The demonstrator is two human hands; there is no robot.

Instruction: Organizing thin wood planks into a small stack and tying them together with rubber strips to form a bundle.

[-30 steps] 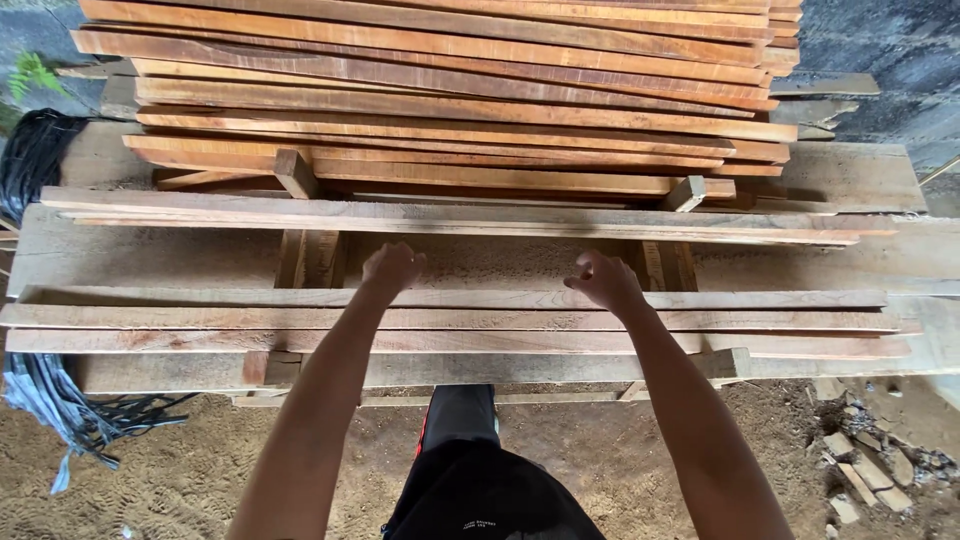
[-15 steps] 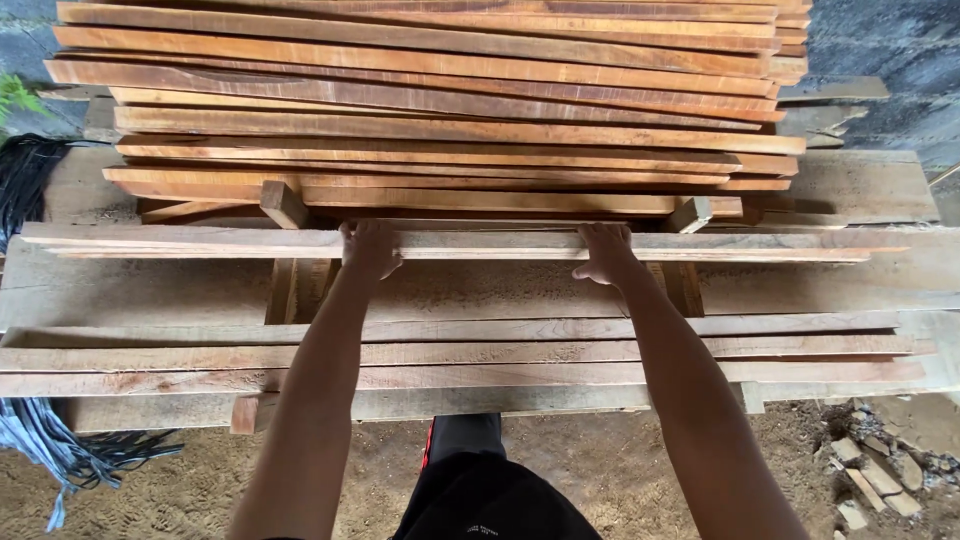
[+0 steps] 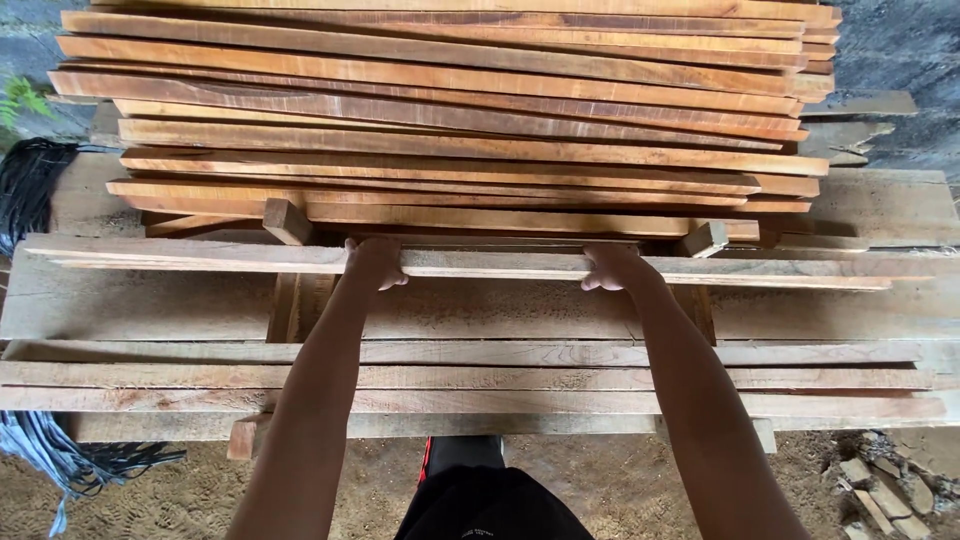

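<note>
Both my arms reach forward over a stack of timber. My left hand (image 3: 374, 264) and my right hand (image 3: 612, 268) each curl over the near edge of a long pale wooden strip (image 3: 470, 264) that lies crosswise on short wooden spacer blocks (image 3: 287, 221). Behind the strip rises a tall pile of reddish-brown planks (image 3: 450, 120). Nearer to me, several more pale strips (image 3: 480, 378) lie side by side on a wide grey board (image 3: 150, 305).
Black cords (image 3: 25, 185) hang at the far left and a blue-grey bundle (image 3: 40, 450) trails onto the sandy ground. Rubble pieces (image 3: 885, 490) lie at the lower right. A grey wall (image 3: 890, 45) stands behind the pile.
My hands have moved forward from above the near strips to the farther strip and closed on it. The view has shifted closer to the pile.
</note>
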